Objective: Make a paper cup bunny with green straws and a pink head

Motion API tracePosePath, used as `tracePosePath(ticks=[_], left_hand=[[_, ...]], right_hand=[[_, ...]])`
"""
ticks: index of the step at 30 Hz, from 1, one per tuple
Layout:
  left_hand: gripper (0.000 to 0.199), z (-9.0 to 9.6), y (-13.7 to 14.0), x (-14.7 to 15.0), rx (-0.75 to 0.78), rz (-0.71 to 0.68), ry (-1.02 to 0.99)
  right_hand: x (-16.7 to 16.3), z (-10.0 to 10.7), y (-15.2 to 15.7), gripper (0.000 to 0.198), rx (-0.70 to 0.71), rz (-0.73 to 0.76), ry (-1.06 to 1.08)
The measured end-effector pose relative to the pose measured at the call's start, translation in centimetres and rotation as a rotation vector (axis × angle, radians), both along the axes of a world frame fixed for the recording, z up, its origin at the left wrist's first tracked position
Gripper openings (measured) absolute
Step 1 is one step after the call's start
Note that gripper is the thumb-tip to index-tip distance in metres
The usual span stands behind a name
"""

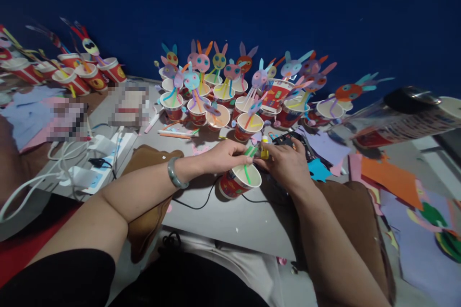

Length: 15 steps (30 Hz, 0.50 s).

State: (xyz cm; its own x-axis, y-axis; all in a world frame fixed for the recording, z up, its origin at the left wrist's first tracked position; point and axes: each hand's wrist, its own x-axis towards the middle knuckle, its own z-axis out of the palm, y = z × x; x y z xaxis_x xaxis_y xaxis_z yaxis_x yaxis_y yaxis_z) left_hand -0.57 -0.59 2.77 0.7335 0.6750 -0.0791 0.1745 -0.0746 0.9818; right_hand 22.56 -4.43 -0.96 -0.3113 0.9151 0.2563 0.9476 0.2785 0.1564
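Note:
In front of me a red printed paper cup (230,186) with a white inside leans slightly on the table. A bent green straw (247,172) stands in it and rises above the rim. My left hand (227,155), with a bangle on its wrist, is closed, pinching the straw's upper part between thumb and fingers. At the cup's far right side, my right hand (286,160) curls around a small tool with a yellow part (265,149); the rest is mostly hidden by the fingers.
Several paper cups with rabbit-like paper faces (203,62) stand along the blue wall. A power strip (108,158) with white cables lies left. A clear stack of cups (406,120) and coloured paper (392,180) lie right. A black cord (201,207) runs behind the cup.

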Motion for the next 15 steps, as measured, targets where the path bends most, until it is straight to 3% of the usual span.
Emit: tracePosePath(ticks=[2,7,11,15], left_hand=[[0.030,0.0,0.0,0.0,-0.001,-0.005,-0.001],[0.034,0.0,0.0,-0.1,0.037,-0.014,0.052],[0.035,0.1,0.0,-0.2,0.054,-0.020,0.073],[0.037,0.0,0.0,-0.1,0.037,-0.018,0.070]], right_hand=[[1.1,0.2,0.0,0.036,0.033,-0.043,0.041],[5.4,0.2,0.6,0.037,0.113,-0.355,0.147],[6.4,0.0,1.2,0.033,-0.112,-0.552,0.144],[5.3,0.0,1.7,0.035,-0.236,-0.567,0.123]])
